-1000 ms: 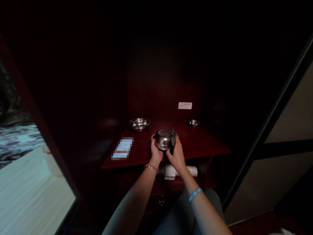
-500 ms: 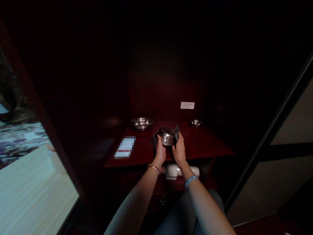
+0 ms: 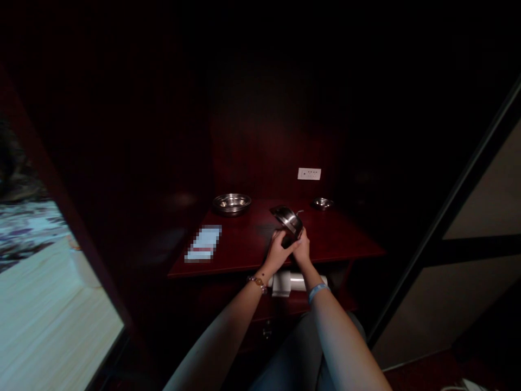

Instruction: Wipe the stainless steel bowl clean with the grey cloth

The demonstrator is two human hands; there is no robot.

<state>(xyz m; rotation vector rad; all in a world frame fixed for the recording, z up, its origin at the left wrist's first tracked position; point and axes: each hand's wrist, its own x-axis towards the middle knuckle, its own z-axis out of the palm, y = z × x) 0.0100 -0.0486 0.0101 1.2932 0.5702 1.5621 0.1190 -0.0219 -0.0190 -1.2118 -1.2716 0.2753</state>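
Note:
A steel bowl [image 3: 287, 218] is held tilted over the dark red shelf [image 3: 244, 252]. My left hand [image 3: 278, 252], with a beaded bracelet at the wrist, has its fingers closed at the bowl's near side. My right hand [image 3: 302, 250], with a blue band at the wrist, is closed on the bowl's right lower edge. The two hands touch. A bit of dark cloth shows faintly behind the bowl; most of it is hidden. Stacked steel bowls [image 3: 232, 203] stand at the back left of the shelf, and a small steel bowl [image 3: 323, 204] at the back right.
A pixelated pale sheet [image 3: 204, 243] lies on the shelf's left side. A white socket [image 3: 309, 174] is on the back wall. Under the shelf are a white roll-shaped object [image 3: 298, 281] and a drawer knob [image 3: 267, 329]. A pale wooden surface [image 3: 52, 320] stands at the left.
The bowl has turned from bottom-up to a steep tilt and shifted slightly right. My left hand has moved right, against my right hand. The dark cloth is now mostly out of sight.

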